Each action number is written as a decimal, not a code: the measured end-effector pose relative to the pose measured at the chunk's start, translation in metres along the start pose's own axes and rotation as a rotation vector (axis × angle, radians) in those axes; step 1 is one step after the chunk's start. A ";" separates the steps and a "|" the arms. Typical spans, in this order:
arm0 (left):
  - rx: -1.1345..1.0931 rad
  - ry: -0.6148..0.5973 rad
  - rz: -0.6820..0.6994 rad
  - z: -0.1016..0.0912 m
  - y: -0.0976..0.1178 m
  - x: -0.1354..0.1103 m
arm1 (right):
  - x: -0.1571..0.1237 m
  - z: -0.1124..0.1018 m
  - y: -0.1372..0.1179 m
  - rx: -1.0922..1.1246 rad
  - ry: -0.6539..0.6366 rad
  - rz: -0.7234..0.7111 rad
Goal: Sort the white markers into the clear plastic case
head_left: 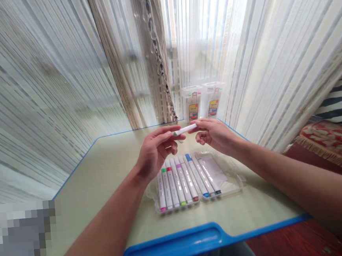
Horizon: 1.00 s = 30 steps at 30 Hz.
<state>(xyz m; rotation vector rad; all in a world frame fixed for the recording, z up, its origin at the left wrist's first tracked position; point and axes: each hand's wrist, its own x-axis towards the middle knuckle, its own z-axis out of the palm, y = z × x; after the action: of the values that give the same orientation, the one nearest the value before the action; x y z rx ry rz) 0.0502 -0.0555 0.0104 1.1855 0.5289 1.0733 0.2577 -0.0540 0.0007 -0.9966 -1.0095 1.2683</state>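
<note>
A white marker pen (186,129) with a green end is held level between both hands above the table. My left hand (157,148) pinches the green end between thumb and fingers. At the other end, my right hand (214,134) grips the white barrel with thumb and forefinger, its other fingers curled. Just below them lies an open clear plastic case (177,209). Its left half holds several white markers (175,186) with pink, green, red and purple ends. A few more markers (203,176), with blue and dark ends, lie in the right half beside a pale sheet.
Two upright clear cases (193,104) with yellow labels stand at the table's far edge. The pale table (104,180) has a blue rim and a blue front tray (174,242). String curtains (51,74) hang behind; a patterned fringed seat (332,141) stands at right.
</note>
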 end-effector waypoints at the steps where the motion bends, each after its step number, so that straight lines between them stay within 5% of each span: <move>1: -0.004 -0.018 -0.006 0.001 0.001 -0.001 | 0.000 0.000 0.000 0.002 -0.008 0.008; 13: 0.007 -0.140 0.007 0.004 0.003 -0.005 | 0.000 -0.003 0.001 -0.011 -0.077 0.033; 23: 0.143 0.161 0.113 0.001 0.000 0.003 | 0.003 -0.002 0.000 0.008 0.028 -0.048; 30: 0.200 0.342 0.133 -0.004 -0.004 0.008 | -0.003 0.002 -0.004 0.034 -0.009 -0.069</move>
<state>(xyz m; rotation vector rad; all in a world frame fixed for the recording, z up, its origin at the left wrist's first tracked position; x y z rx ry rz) 0.0517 -0.0465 0.0068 1.2294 0.8476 1.3741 0.2564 -0.0569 0.0050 -0.9233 -1.0178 1.2296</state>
